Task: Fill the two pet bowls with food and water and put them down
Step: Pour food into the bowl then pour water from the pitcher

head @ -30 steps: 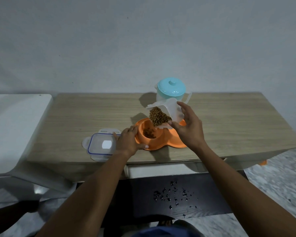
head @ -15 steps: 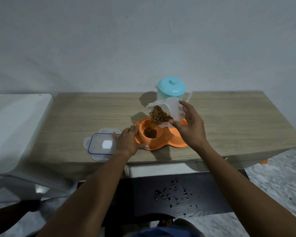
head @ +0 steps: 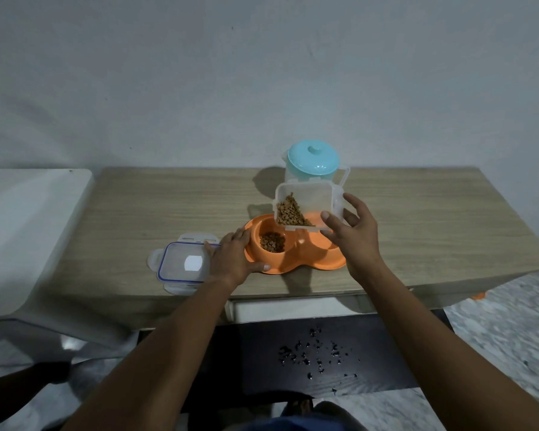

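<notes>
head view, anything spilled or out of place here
Yes: small dark bits lie scattered on the black surface below the wooden table. They look like a spill, perhaps kibble, but are too small to identify.

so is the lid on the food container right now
No: the food container is open and tilted in the right hand, and its lid lies on the table by the left hand.
</notes>
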